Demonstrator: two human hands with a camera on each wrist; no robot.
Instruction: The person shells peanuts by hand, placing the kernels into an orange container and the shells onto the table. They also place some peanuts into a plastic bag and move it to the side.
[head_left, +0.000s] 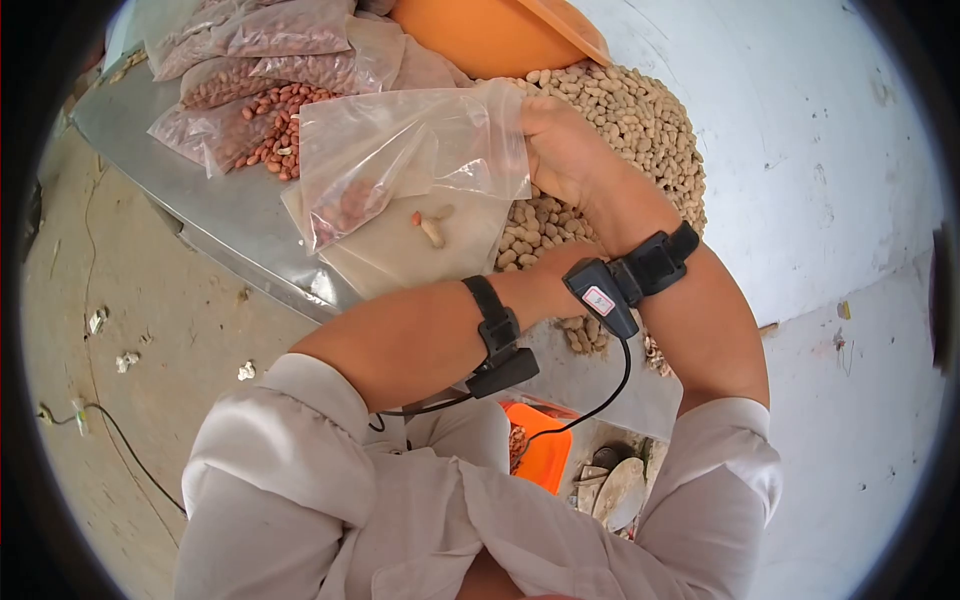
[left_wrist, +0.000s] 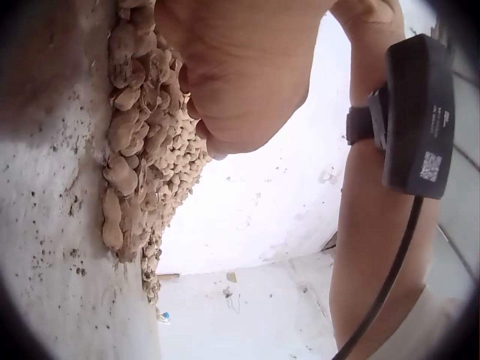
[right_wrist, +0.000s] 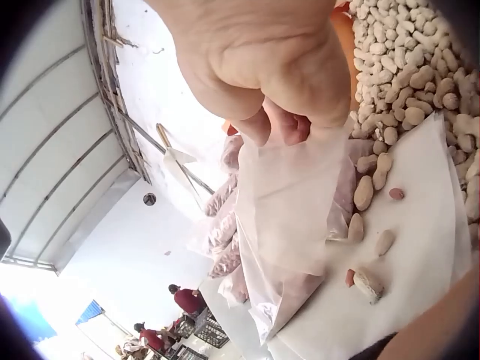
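My right hand [head_left: 562,150] pinches the upper edge of a clear plastic bag [head_left: 400,135]; reddish kernels show faintly at its lower end. In the right wrist view the fingers of that hand [right_wrist: 262,64] are bent over the rim of the bag [right_wrist: 289,202]. My left arm crosses beneath the right forearm, and its hand [head_left: 565,262] is mostly hidden there, by the unshelled peanuts [head_left: 645,120]. The left wrist view shows the back of my left hand [left_wrist: 244,71] beside the peanuts [left_wrist: 127,172]; whether its fingers hold anything is hidden.
Filled bags [head_left: 290,35] and loose red kernels [head_left: 282,125] lie at the upper left. An orange basin [head_left: 480,35] stands behind the peanuts. Flat plastic sheets [head_left: 400,235] carry a few peanuts. Below is an orange container [head_left: 540,460]. People sit in the right wrist view's background.
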